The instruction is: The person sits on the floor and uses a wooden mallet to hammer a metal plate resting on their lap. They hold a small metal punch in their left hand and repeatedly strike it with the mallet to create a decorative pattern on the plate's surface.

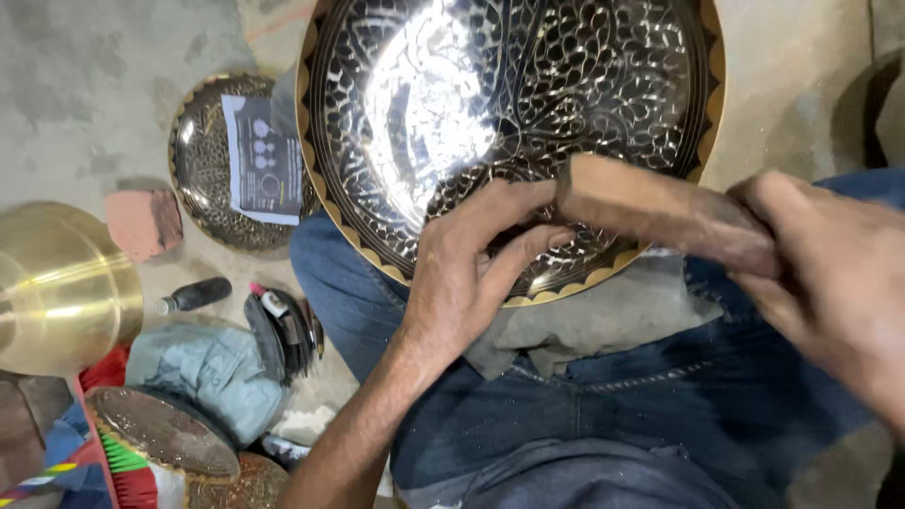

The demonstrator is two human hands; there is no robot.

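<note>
On lap: left hand (462, 273) steadies engraved plate (509, 113); right hand (830, 283) grip clenched round wooden block (650, 212).

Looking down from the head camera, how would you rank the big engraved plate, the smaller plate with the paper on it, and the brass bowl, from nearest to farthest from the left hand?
1. Big engraved plate: touched by the left hand.
2. Smaller plate: upper left, on the floor.
3. Brass bowl: far left edge.

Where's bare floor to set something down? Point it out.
Bare concrete floor shows at upper left, above the small engraved plate and pink block; another patch lies right of the big engraved plate. Lower left is crowded: brass bowl, grey cloth, tools.
</note>
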